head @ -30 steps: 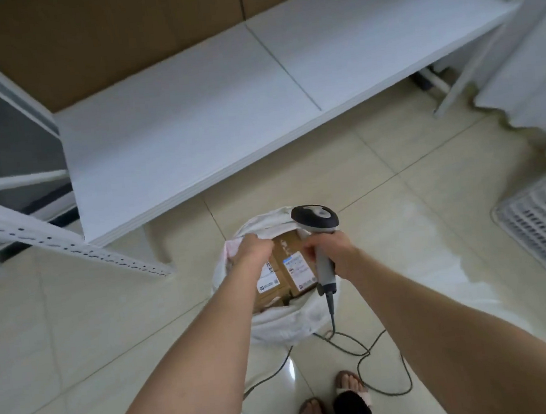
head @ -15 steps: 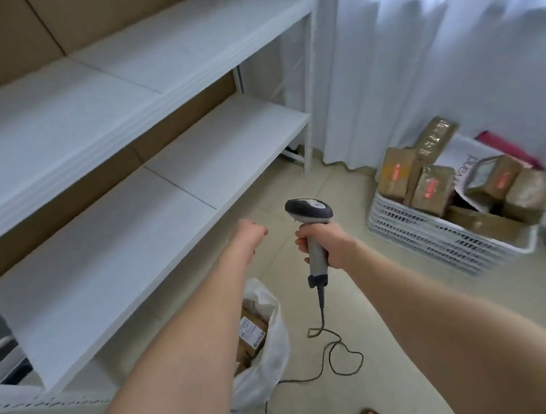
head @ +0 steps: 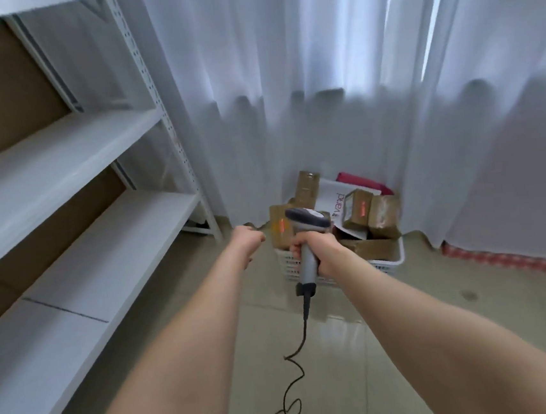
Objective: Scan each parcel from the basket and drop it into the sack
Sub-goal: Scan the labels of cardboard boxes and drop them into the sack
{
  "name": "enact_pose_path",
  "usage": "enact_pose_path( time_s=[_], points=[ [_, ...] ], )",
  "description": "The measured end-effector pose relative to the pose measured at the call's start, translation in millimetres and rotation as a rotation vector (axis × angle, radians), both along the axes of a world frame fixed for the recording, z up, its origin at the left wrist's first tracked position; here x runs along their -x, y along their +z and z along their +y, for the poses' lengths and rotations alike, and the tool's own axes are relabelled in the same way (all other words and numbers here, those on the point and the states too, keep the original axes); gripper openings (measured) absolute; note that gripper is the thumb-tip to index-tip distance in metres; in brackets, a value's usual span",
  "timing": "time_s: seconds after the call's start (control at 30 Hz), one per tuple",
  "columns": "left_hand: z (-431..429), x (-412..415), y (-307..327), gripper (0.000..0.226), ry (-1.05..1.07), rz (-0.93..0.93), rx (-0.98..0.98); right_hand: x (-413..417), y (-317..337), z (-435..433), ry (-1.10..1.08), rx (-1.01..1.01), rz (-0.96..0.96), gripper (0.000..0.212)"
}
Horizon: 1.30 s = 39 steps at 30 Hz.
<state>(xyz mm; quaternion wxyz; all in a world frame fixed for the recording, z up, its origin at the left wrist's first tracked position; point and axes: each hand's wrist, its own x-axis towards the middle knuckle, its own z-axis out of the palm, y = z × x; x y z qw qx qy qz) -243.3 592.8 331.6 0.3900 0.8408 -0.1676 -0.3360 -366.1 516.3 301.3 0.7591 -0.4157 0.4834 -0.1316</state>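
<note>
View has swung off the sack, now out of frame, to the basket [head: 393,262] of parcels [head: 355,214]. Right grip [head: 321,252] holds the scanner [head: 308,223]; left grip [head: 250,242] is empty, loosely curled. Next pick looks due.
</note>
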Motion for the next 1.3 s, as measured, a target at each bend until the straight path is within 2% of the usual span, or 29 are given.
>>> enact_pose_path(
  time_s=[0.1,0.23,0.47,0.57,0.73,0.93,1.1,1.2,1.3],
  points=[
    [-62.5,35.4,-1.2,0.047,-0.045,0.013,0.007,37.9,1.6,-53.7,-0.085,-0.034,-0.02,0.005],
    [-134.5,71.5,-5.1,0.047,-0.119,0.019,0.002,79.2,0.5,-115.7,-0.193,-0.109,-0.05,0.012],
    [-250.0,100.2,-30.8,0.052,-0.222,0.034,-0.036,107.6,-17.2,-211.3,-0.326,-0.156,-0.048,0.003],
    [-305.6,99.4,-52.0,0.049,-0.25,0.056,-0.05,105.6,-38.1,-262.7,-0.362,-0.122,-0.04,0.014],
    [-413.8,86.6,-97.6,0.047,-0.316,0.106,-0.079,96.3,-83.3,-366.9,-0.419,-0.138,0.033,0.007],
    [-523.5,70.3,-167.1,0.053,-0.355,0.141,-0.174,92.3,-152.6,-478.0,-0.5,-0.213,0.167,0.013],
    [-586.9,75.0,-233.5,0.075,-0.43,0.148,-0.283,98.3,-219.9,-546.3,-0.555,-0.277,0.246,0.02],
    [-620.2,81.0,-280.0,0.095,-0.457,0.153,-0.339,101.9,-260.7,-580.6,-0.546,-0.315,0.269,0.023],
    [-648.0,89.9,-326.2,0.106,-0.447,0.13,-0.401,103.2,-303.2,-610.3,-0.504,-0.342,0.283,0.025]
  ],
)
